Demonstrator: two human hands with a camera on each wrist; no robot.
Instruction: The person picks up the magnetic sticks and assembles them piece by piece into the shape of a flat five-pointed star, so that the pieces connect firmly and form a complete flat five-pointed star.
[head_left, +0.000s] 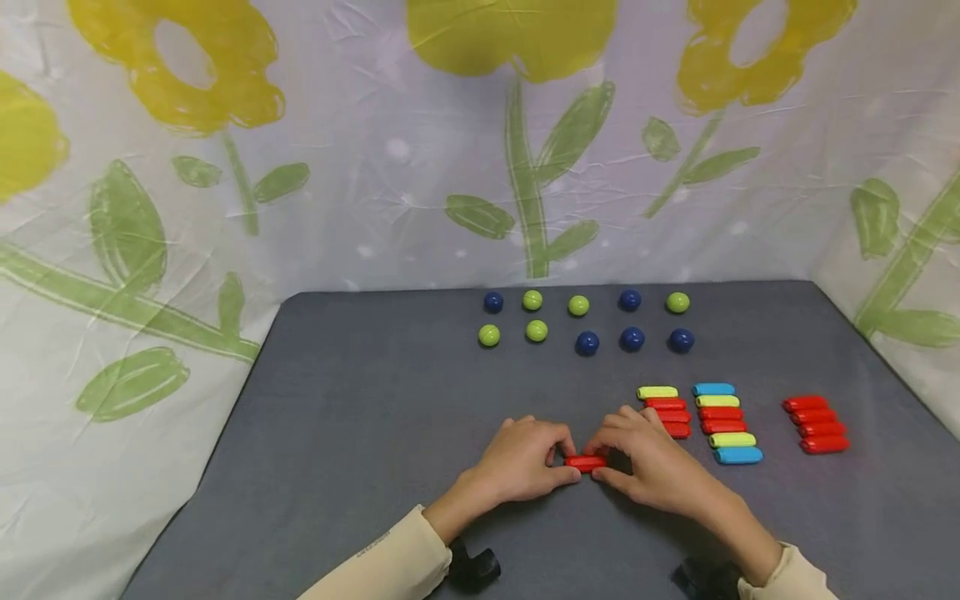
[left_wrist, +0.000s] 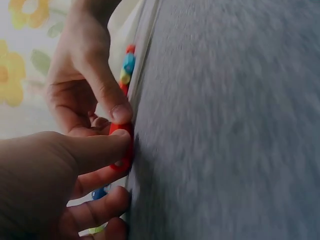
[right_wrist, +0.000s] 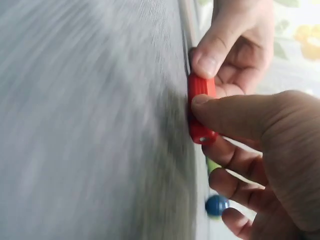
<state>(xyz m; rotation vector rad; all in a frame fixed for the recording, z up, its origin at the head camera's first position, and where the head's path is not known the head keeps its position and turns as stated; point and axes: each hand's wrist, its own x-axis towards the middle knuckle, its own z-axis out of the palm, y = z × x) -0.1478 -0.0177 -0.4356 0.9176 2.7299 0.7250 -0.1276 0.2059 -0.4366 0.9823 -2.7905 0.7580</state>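
Note:
A short red ridged stick (head_left: 585, 463) lies crosswise just above the grey table, with a small hole in one end as seen in the right wrist view (right_wrist: 202, 134). My left hand (head_left: 525, 458) pinches its left end between thumb and fingers. At the opposite end, my right hand (head_left: 652, 467) pinches it the same way. Both thumbs are on the near side of the stick, as the left wrist view shows. Just beyond the right hand is a column of yellow and red sticks (head_left: 667, 404), partly covered by that hand.
Right of that column stands another of blue, yellow and red sticks (head_left: 722, 414). Farther right is a stack of red sticks (head_left: 821, 429). Two rows of green and dark blue balls (head_left: 587, 342) line the back of the table (head_left: 360, 400). A flowered cloth (head_left: 360, 167) hangs behind.

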